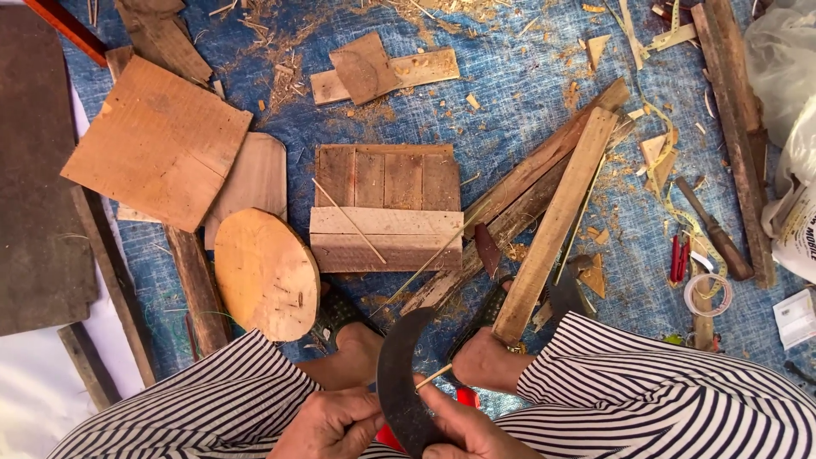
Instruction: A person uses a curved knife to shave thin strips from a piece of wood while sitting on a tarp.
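Striped trousers (663,391) nearest camera, knees spread. Between them, left hand (327,425) pinches thin bamboo stick (433,376) near its end; right hand (463,433) grips dark curved blade (398,382), edge touching stick. Sandalled feet (480,357) just beyond hands. Blue tarp (510,93) covers floor, strewn with shavings. Square plywood sheet (157,140) upper left. Slatted wooden panel (387,208) centre, thin stick lying across it. Oval wood disc (265,274) beside panel, left. Long planks (557,225) angled right. Roll of tape (707,295) far right.

One head-worn view looks steeply down — close over the lap, blue mat (527,93) beyond.
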